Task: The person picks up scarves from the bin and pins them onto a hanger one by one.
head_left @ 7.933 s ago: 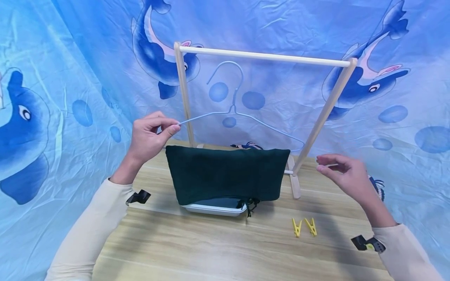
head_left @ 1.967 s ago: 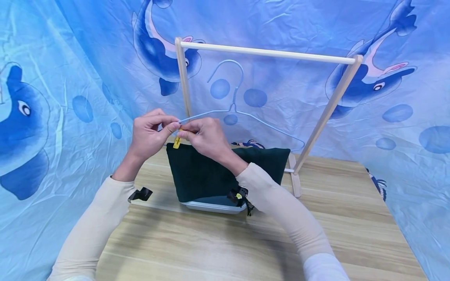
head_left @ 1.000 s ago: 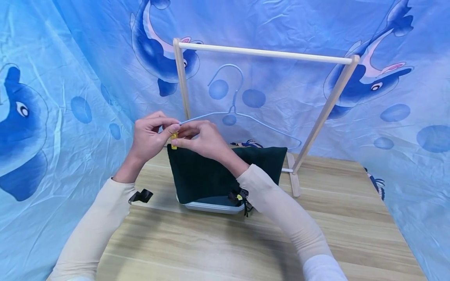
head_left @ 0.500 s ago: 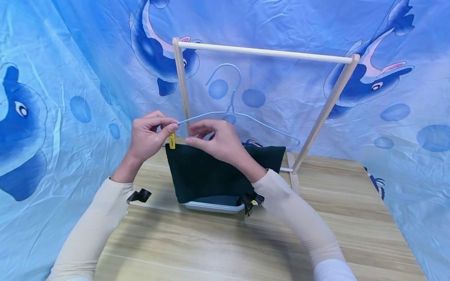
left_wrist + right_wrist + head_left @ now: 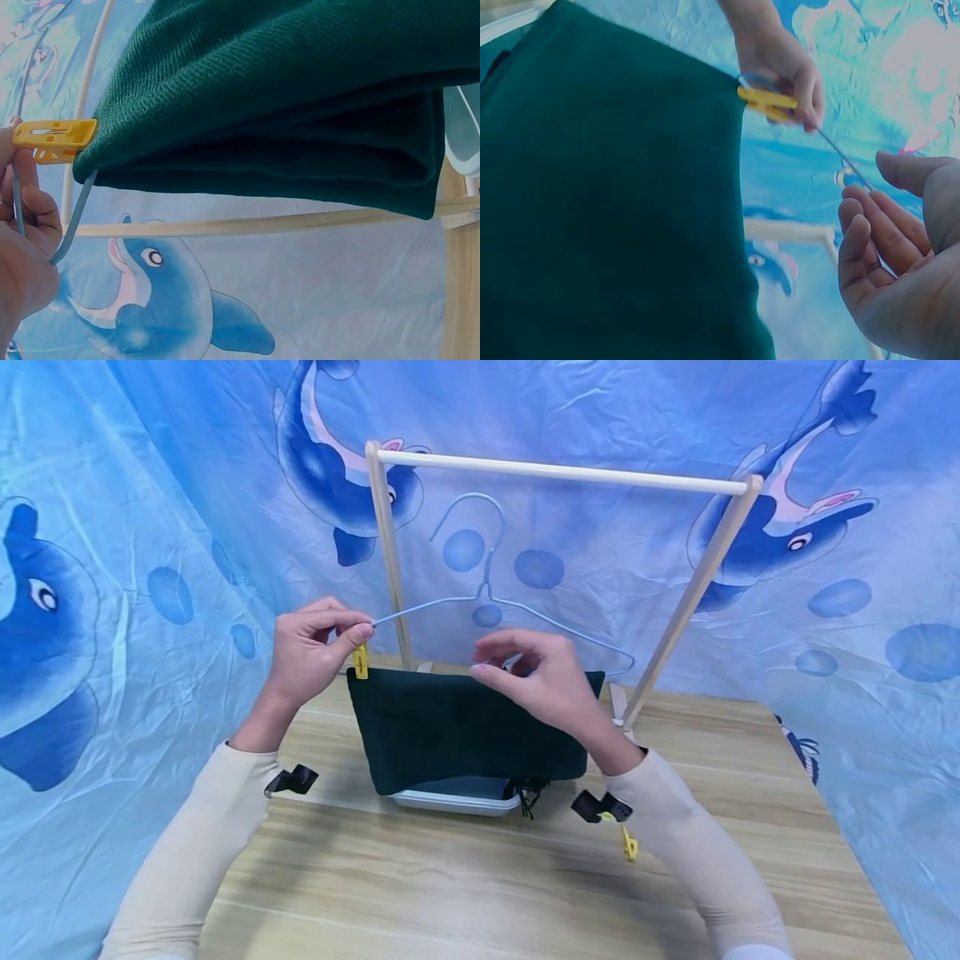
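My left hand (image 5: 307,652) pinches the left shoulder of a pale blue wire hanger (image 5: 457,599). Over the hanger's lower bar drapes a folded dark green cloth (image 5: 465,722) with a fringe at its lower edge. A yellow clothespin (image 5: 361,662) sits clipped at the cloth's upper left corner, just below my left fingertips; the left wrist view shows this clothespin (image 5: 56,135) biting cloth and bar. Holding nothing, my right hand (image 5: 543,681) hovers before the cloth, fingers loosely bent and thumb apart from them. A second yellow clothespin (image 5: 629,843) lies on the table, partly hidden by the right sleeve.
Behind the hanger stands a wooden rack with a white top rail (image 5: 562,470). A white tray (image 5: 457,803) shows under the cloth. The wooden table (image 5: 450,893) extends in front, and a blue dolphin-print curtain (image 5: 615,410) surrounds the scene.
My right hand brought a yellow clothespin to the cloth's upper left corner, let go of it there and moved off to the right. The left hand kept its pinch on the hanger throughout.
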Available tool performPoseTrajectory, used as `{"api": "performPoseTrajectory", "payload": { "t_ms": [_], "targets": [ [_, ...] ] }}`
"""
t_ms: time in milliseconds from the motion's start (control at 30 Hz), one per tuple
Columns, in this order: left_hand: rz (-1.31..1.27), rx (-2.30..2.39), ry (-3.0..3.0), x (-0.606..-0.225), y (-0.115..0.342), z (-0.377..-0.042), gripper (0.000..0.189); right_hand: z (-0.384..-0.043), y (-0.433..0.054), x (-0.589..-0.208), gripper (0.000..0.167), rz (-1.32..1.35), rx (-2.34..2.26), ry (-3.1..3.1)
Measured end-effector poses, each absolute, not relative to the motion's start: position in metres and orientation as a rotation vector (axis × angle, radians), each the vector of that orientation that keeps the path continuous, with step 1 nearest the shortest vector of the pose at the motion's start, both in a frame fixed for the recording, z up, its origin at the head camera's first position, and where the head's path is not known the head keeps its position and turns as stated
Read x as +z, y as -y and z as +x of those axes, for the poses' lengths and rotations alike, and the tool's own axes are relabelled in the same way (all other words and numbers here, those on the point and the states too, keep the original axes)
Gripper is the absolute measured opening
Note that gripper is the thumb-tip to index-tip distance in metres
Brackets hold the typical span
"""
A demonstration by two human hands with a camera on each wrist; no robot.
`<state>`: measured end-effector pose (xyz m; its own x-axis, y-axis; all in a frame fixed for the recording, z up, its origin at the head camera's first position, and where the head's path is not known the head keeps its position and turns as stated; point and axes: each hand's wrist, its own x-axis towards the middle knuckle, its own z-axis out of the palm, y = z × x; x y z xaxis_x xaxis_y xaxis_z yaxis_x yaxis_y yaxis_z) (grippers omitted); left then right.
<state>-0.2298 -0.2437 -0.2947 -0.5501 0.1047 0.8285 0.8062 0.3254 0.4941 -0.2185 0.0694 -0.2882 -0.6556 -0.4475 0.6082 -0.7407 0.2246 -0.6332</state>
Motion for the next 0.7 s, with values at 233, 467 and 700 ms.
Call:
{"api": "performPoseTrajectory", "payload": {
  "t_ms": [233,467,700],
  "targets": [
    [-0.799,-1.262,1.879,-0.295,0.243,-0.228,0.011,-0.214,-0.109,-0.299,0.023,1.027,1.384,2.169],
    [-0.811,-1.259,1.871,-0.296,0.244,-0.229,0.01,-0.208,-0.147,-0.317,0.023,0.873,1.398,2.2],
    [-0.83,-1.245,1.868,-0.296,0.244,-0.229,0.007,-0.202,-0.183,-0.342,0.022,0.739,1.409,2.278]
  ]
}}
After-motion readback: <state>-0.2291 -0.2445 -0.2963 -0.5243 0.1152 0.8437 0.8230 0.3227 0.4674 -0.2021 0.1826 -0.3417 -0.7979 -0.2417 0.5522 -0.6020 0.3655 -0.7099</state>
